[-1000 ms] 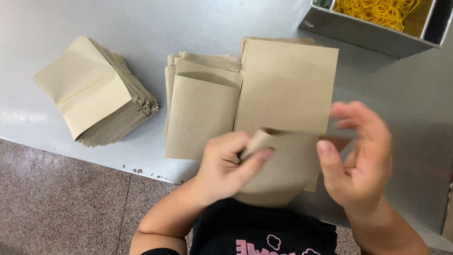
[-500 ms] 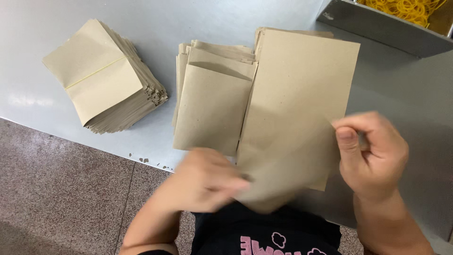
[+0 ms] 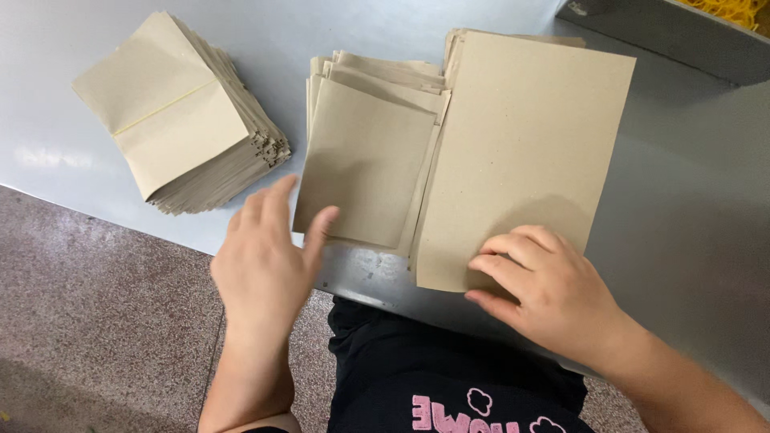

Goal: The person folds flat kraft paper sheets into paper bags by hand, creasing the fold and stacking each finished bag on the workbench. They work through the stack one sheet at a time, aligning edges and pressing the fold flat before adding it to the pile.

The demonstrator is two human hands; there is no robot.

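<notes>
A: Where are the hands?

B: The right hand [image 3: 553, 293] lies with curled fingers pressing the near corner of the tall brown paper sheet [image 3: 525, 152], which tops a pile on the grey table [image 3: 690, 200]. It grips nothing; the fingertips only bear down. The left hand [image 3: 269, 256] is spread open, thumb touching the near edge of the folded paper pile [image 3: 365, 164] just ahead of it, holding nothing.

A: What could go wrong?

B: I'd judge the near edges are the risk. Both piles sit close to the table's edge by the person's body, and the tall sheet's corner reaches almost to it. A push from the right fingertips could slide the top sheet off toward the black shirt [image 3: 449, 369]. The left thumb could also fan the folded pile, which already lies unevenly.

A: Anything else about?

B: Beyond the left hand, farther out, sits a thick stack of folded sheets [image 3: 172, 112], turned askew. Far beyond the right hand is a grey tray [image 3: 666, 32] with yellow rubber bands [image 3: 734, 10]. Nothing lies between hands and piles.
</notes>
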